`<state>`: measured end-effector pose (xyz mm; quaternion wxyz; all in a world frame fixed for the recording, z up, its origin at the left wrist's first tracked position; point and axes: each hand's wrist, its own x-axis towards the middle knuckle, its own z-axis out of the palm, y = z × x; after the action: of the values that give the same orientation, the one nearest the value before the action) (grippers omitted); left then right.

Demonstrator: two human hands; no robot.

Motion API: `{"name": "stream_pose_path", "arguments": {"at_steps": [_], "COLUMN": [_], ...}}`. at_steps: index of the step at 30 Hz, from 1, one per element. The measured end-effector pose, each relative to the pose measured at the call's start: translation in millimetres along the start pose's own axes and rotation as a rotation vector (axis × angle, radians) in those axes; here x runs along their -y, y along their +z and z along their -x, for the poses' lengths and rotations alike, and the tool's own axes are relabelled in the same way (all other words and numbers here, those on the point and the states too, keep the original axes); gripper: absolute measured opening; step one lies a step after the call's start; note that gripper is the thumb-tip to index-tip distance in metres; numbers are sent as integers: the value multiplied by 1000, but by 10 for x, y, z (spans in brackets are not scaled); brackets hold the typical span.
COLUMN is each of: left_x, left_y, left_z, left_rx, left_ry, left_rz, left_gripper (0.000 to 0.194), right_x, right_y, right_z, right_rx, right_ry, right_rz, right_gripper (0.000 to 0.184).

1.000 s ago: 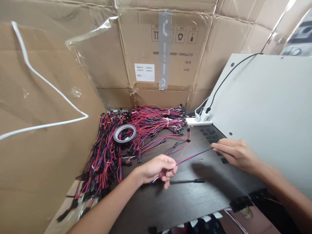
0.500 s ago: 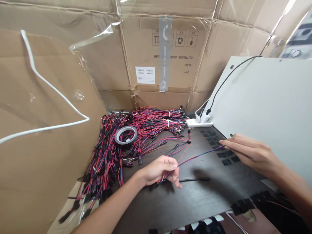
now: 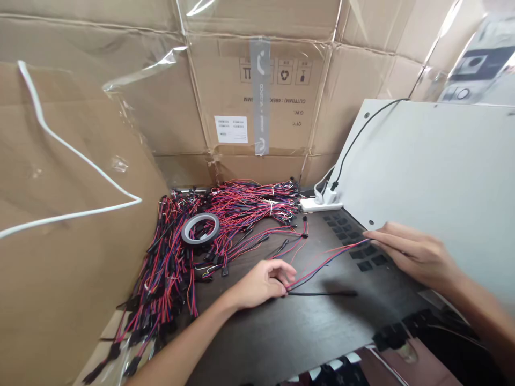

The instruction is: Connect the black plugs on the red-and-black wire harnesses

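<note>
My left hand (image 3: 263, 283) rests low on the dark table (image 3: 306, 332), its fingers pinched on one end of a thin red, blue and black wire lead (image 3: 322, 262). That lead sags across to my right hand (image 3: 410, 254), whose fingertips pinch its other end near several black tape pieces (image 3: 362, 252). A black sleeved piece (image 3: 322, 293) lies on the table just right of my left hand. Behind my left hand spreads a big heap of red and blue wire leads (image 3: 209, 230) with black connectors, and a grey tape roll (image 3: 200, 228) lies on it.
Cardboard walls with clear film (image 3: 249, 91) close the back and left. A white cord (image 3: 68, 155) hangs on the left wall. A white panel (image 3: 434, 171) leans at the right, with a white power strip (image 3: 321, 203) and black cable at its foot. More black tape pieces (image 3: 398, 332) line the near edge.
My left hand has dropped to the table and moved slightly right. The wire between my hands, taut before, now sags. My right hand has shifted a little to the right.
</note>
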<state>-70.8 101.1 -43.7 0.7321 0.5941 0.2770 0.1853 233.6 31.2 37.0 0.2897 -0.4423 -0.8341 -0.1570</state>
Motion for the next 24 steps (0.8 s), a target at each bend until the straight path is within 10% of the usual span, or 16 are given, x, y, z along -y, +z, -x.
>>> {"name": "stream_pose_path", "arguments": {"at_steps": [24], "left_x": [-34], "left_y": [-88], "left_z": [-18], "left_rx": [-289], "left_ry": [22], "left_rz": [-124], "left_gripper": [4], "right_x": [-189], "right_y": [90], "right_z": [245], "right_rx": [123], "right_ry": [41], "right_rz": [-88], "right_gripper": [22]}}
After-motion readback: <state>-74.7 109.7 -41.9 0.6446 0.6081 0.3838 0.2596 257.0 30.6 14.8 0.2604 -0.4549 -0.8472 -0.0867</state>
